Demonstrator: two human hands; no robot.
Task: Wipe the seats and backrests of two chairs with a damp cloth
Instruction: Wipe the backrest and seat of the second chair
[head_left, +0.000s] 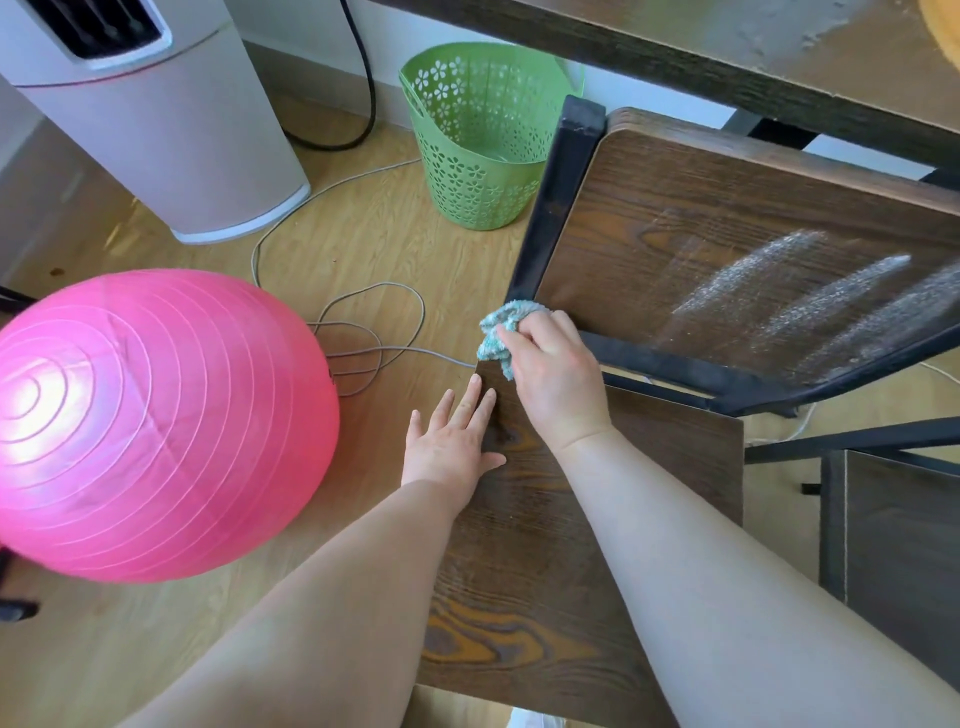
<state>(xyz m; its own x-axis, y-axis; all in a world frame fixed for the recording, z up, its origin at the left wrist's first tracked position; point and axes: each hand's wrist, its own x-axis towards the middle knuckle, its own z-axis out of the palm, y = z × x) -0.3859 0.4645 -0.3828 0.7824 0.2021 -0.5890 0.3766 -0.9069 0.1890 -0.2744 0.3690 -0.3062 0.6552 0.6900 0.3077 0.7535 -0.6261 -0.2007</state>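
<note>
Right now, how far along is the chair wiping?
Done: the backrest shows wet streaks. In hand: the right hand presses the cloth at the seat's back corner, while the left hand rests flat on its edge. Left: most of this seat and the second chair.

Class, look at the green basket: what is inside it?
The green basket looks empty: only its perforated inner wall and part of a bare bottom show. The chair frame and the basket's near wall cover the rest of the bottom, so that part cannot be checked.
</note>
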